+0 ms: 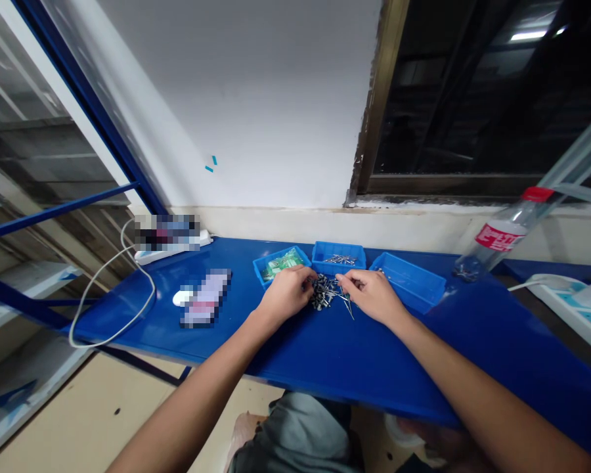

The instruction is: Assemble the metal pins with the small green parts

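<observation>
A heap of small metal fasteners (324,293), thin shiny shanks with some dark ends, lies on the blue table between my hands. My left hand (290,291) is curled closed at the heap's left edge; its fingertips are partly hidden. On the other side, my right hand (373,295) has thumb and forefinger pinched together at the heap's edge, and what they hold is too small to make out. Behind the heap a blue bin (338,266) contains several similar thin metal pieces. A second blue bin (259,268) holds green-and-white pieces, and the third blue bin (408,281) stands by my right hand.
At the left of the table (246,335) lie a blurred-out flat object (207,299), a white round item (182,297) and a power strip (177,248) with a looping cable. To the right a clear bottle (502,235) leans, near another white strip (578,305).
</observation>
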A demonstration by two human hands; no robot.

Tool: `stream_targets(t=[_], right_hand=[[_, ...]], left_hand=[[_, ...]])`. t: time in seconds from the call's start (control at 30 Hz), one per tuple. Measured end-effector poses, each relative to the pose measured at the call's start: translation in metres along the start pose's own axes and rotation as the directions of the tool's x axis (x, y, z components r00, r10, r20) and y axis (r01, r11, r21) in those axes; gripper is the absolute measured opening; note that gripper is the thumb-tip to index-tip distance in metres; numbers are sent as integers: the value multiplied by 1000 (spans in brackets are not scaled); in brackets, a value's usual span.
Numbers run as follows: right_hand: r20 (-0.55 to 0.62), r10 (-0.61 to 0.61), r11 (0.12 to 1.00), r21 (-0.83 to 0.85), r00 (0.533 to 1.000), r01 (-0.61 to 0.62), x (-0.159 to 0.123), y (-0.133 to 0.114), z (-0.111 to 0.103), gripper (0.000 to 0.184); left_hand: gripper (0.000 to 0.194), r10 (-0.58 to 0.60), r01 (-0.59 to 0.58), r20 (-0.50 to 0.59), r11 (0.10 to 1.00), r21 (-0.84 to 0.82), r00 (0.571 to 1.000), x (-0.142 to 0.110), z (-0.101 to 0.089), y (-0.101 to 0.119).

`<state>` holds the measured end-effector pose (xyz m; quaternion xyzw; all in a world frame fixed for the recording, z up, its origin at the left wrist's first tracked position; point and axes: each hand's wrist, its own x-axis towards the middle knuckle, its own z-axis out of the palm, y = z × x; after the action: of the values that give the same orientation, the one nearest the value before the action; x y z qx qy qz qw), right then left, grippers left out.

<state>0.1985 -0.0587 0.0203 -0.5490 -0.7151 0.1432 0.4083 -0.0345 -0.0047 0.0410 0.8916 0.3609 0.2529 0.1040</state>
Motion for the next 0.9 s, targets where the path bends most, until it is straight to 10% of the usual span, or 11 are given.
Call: stream_targets(t=[0.23,0.43,0.63,0.9], right_hand=[[-75,-81,997,-6,994,81,2,4,0,31],[-187,-40,992,114,981,62,6,14,5,23],[-208,38,974,228,977,11,5,17,6,19],[-194,30,950,309,981,32,4,13,10,23]], left_hand=[[25,-92,99,39,892,-440,995,17,7,3],[26,-77,140,116,549,-824,990,38,26,1],[43,-90,156,134,320,-934,987,39,36,12],[47,-211,126,72,252,-959,975,34,48,10]])
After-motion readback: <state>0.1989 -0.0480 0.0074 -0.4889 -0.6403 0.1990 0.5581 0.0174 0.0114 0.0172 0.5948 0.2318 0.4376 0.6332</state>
